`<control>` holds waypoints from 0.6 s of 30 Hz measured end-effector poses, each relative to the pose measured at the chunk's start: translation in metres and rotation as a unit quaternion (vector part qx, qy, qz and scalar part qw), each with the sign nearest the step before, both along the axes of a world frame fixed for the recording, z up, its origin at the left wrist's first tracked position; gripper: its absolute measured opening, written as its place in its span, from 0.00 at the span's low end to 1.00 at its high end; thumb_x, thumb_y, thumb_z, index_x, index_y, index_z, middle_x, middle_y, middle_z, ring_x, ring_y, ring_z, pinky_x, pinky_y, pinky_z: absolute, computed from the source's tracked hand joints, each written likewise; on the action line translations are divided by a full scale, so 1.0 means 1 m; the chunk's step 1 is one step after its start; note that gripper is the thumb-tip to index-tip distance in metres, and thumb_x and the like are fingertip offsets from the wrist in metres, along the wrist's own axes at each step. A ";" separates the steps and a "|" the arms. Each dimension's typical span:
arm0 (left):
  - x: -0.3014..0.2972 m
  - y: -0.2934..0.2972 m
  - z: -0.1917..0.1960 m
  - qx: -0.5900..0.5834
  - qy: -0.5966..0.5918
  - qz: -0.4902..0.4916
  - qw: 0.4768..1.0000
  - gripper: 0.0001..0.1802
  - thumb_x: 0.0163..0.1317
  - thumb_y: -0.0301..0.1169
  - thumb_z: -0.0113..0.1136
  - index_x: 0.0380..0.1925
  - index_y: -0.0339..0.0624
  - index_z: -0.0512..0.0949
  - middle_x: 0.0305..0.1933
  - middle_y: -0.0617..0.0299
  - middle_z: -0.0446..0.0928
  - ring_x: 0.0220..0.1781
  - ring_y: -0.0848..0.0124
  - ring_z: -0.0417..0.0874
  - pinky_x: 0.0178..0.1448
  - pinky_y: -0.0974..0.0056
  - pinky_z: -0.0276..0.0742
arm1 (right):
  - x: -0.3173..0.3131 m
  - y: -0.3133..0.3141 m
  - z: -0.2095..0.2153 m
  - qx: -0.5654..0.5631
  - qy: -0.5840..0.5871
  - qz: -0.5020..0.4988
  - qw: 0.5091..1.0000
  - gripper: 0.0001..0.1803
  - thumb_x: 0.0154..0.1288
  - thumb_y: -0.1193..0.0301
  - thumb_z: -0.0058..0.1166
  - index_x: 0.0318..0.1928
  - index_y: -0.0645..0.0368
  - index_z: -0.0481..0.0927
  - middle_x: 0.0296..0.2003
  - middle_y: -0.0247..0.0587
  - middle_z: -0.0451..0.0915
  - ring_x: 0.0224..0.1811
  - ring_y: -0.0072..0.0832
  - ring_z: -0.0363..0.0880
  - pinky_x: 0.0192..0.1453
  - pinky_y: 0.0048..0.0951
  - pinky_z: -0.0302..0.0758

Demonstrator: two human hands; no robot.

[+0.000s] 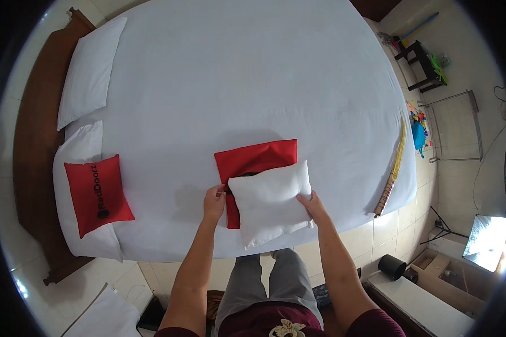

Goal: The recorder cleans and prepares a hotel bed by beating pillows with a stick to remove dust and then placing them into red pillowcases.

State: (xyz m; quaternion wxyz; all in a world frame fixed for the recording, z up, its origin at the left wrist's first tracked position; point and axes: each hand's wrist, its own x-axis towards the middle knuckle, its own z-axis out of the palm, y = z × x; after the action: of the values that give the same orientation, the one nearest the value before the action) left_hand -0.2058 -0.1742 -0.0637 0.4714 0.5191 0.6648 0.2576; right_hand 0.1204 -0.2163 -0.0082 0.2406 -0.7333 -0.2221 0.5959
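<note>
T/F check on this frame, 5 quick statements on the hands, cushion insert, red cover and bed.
1. The white cushion insert lies partly over the red cover. True.
2. The left hand holds a broom. False: it is at the opening of the red cover; the broom lies on the bed's right edge.
3. The right hand touches the insert's right edge. True.
4. A red cushion rests on a white pillow at left. True.
5. The bedsheet is blue. False: white.

Single head-worn fisheye, looks steeply down from standing height over bed (236,73) edge. Forearms enter from bottom. Floor, furniture curve around rim. No second view to overlap.
</note>
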 end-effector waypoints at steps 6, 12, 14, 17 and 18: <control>0.034 0.026 0.027 0.129 0.132 -0.076 0.980 0.21 0.48 0.18 0.53 0.45 0.45 0.73 0.39 0.55 0.71 0.46 0.55 0.71 0.52 0.58 0.68 | 0.008 0.004 0.006 0.184 -0.337 0.144 0.912 0.41 0.44 0.62 0.64 0.59 0.58 0.60 0.58 0.51 0.63 0.61 0.42 0.60 0.62 0.41 0.59; 0.040 0.038 -0.005 0.145 0.210 -0.086 0.963 0.15 0.50 0.19 0.48 0.38 0.44 0.73 0.38 0.55 0.71 0.45 0.55 0.71 0.49 0.58 0.69 | -0.045 0.056 0.040 0.258 -0.307 0.460 0.792 0.51 0.39 0.55 0.67 0.64 0.51 0.55 0.63 0.39 0.56 0.68 0.36 0.47 0.69 0.45 0.44; 0.046 0.044 -0.003 0.148 0.212 -0.093 0.961 0.13 0.51 0.20 0.48 0.37 0.44 0.73 0.36 0.55 0.72 0.42 0.55 0.72 0.47 0.57 0.70 | -0.053 0.067 0.040 0.216 -0.320 0.524 0.759 0.56 0.35 0.49 0.66 0.65 0.52 0.53 0.64 0.39 0.55 0.69 0.35 0.45 0.71 0.46 0.38; 0.041 0.050 -0.006 0.143 0.235 -0.113 0.955 0.10 0.51 0.22 0.49 0.35 0.42 0.72 0.32 0.54 0.73 0.38 0.55 0.74 0.43 0.57 0.71 | -0.051 0.086 0.031 0.168 -0.329 0.536 0.759 0.62 0.30 0.44 0.66 0.65 0.55 0.52 0.62 0.42 0.57 0.68 0.35 0.48 0.71 0.47 0.36; 0.040 0.050 -0.005 0.139 0.253 -0.127 0.949 0.10 0.51 0.22 0.50 0.35 0.41 0.72 0.30 0.54 0.73 0.36 0.55 0.75 0.41 0.57 0.72 | -0.050 0.090 0.031 0.121 -0.316 0.542 0.769 0.63 0.28 0.43 0.67 0.65 0.57 0.51 0.62 0.44 0.57 0.68 0.36 0.48 0.71 0.47 0.36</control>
State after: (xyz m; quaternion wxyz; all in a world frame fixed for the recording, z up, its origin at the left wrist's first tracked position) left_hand -0.1663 -0.1239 -0.0686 0.2397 0.7080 0.6481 0.1457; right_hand 0.0707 -0.1267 0.0233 -0.1197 -0.6030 -0.7164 0.3298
